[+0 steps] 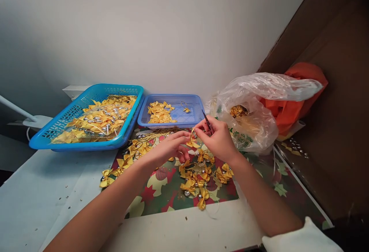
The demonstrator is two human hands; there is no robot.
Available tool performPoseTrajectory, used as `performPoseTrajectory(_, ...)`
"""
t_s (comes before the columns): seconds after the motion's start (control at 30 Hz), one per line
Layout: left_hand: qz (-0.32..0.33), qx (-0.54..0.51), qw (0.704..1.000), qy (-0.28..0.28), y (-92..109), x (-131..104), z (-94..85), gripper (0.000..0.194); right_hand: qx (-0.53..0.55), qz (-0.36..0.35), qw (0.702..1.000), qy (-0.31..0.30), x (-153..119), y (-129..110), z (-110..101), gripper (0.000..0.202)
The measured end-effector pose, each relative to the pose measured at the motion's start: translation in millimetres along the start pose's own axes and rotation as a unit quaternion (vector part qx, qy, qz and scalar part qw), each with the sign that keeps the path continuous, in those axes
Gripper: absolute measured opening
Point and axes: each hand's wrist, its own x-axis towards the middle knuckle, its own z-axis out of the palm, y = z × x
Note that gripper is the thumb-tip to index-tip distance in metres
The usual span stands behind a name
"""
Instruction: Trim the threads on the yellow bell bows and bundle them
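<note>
Above the patterned mat, my left hand [173,147] has its fingers closed on a yellow bow [192,143]. My right hand [216,136] meets it from the right, its thumb and fingertip pinching the thin gold cord that rises from this bow. A dark, slim pointed tool [206,121] also sits in my right hand, its tip up. Below both hands lies a pile of yellow bows with silver balls [188,184]. More bows with gold cords [141,148] lie to the left, partly behind my left forearm.
A blue basket [127,132] full of bagged bows stands at the left. A smaller blue-violet basket [187,121] with loose bows is behind my hands. A clear plastic bag [259,129] and an orange bag [291,113] lie at the right beside a brown panel [325,129].
</note>
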Motion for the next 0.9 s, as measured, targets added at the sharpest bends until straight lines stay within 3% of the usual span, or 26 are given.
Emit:
performPoseTrajectory(0.23,0.036,-0.014,0.998,-0.040,2.9,-5.6,-1.2,0.030,0.047,-0.024,0.999,-0.006,-0.3,-3.2,-3.0,0.033)
performPoseTrajectory(0.43,0.074,-0.009,0.997,-0.009,9.3,-8.0,0.8,0.035,0.073,0.001,0.997,-0.027,1.8,-3.7,-16.3,0.031)
performPoseTrajectory(0.67,0.106,-0.013,0.994,0.035,14.1,-10.0,5.0,0.037,-0.016,0.006,0.998,-0.055,1.9,-6.2,-25.1,0.035)
performPoseTrajectory(0.9,0.129,-0.008,0.990,0.060,18.1,-14.0,6.7,0.031,-0.131,-0.025,0.965,-0.225,0.6,-13.8,-53.1,0.035)
